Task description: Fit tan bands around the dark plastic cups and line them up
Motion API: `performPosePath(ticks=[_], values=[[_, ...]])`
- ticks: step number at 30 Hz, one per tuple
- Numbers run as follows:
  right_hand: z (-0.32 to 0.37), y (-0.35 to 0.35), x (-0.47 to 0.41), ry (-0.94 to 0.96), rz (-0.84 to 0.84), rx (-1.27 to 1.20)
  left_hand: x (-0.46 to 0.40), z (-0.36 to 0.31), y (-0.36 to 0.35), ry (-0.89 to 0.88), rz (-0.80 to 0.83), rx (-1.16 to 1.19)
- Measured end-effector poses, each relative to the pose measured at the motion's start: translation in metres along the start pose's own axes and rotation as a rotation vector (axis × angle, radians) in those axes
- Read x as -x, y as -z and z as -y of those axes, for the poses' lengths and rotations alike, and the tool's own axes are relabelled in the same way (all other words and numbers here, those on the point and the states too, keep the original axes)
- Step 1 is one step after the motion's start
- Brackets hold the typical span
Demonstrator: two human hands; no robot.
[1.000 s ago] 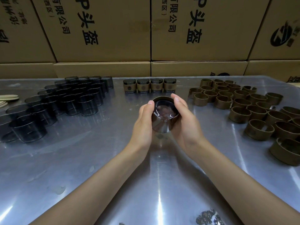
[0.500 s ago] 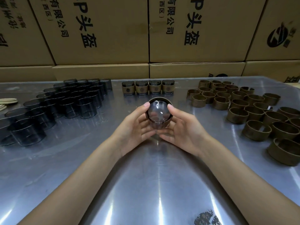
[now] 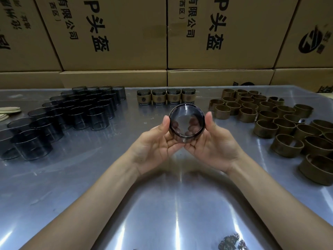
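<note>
A dark plastic cup [image 3: 186,123], smoky and see-through, held up above the middle of the steel table [image 3: 162,213], tipped so one round end faces the camera; whether a tan band sits around it cannot be told from this angle. Gripped from both sides: left hand [image 3: 158,141] on its left wall with the thumb up along the rim, right hand [image 3: 212,143] on its right wall with the thumb likewise raised, both palms turned upward. Fingers [image 3: 191,131] of both hands curled under and behind the cup, showing as blurred shapes through the tinted plastic. Bare forearms running down to the bottom corners of the view. Just beyond the cup, near the far edge of the table, a row of four banded cups [image 3: 165,96] standing upright side by side, each with a tan band around its wall. To the left, a dense cluster of bare dark cups [image 3: 72,114], upright, packed in diagonal rows. To the right, a spread of loose tan bands [image 3: 270,121] standing on edge as open rings, some touching their neighbours. At the far left edge, a few pale flat discs [image 3: 9,110], partly cut off. Behind the table, a wall of stacked cardboard boxes [image 3: 111,33] printed with large dark characters.
</note>
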State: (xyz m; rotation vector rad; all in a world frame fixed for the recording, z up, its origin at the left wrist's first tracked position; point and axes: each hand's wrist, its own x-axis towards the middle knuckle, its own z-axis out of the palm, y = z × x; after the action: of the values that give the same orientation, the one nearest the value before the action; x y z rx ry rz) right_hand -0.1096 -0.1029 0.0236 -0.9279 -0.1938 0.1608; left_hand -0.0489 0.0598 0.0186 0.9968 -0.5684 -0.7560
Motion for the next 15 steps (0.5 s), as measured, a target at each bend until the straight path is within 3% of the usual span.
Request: performPosePath(ticks=[7, 10, 12, 15], values=[[0.002, -0.004, 0.002, 0.022, -0.024, 0.048, 0.003, -0.003, -0.002, -0.021, -0.01, 0.028], [-0.001, -0.012, -0.001, 0.05, -0.219, 0.157, 0.002, -0.003, -0.005, -0.028, -0.163, -0.044], [-0.005, -0.019, -0.003, 0.098, -0.371, 0.261, -0.002, 0.0, -0.015, -0.083, -0.307, -0.216], [-0.011, -0.028, -0.005, 0.198, -0.456, 0.43, -0.005, 0.012, -0.034, -0.22, -0.404, -0.369]])
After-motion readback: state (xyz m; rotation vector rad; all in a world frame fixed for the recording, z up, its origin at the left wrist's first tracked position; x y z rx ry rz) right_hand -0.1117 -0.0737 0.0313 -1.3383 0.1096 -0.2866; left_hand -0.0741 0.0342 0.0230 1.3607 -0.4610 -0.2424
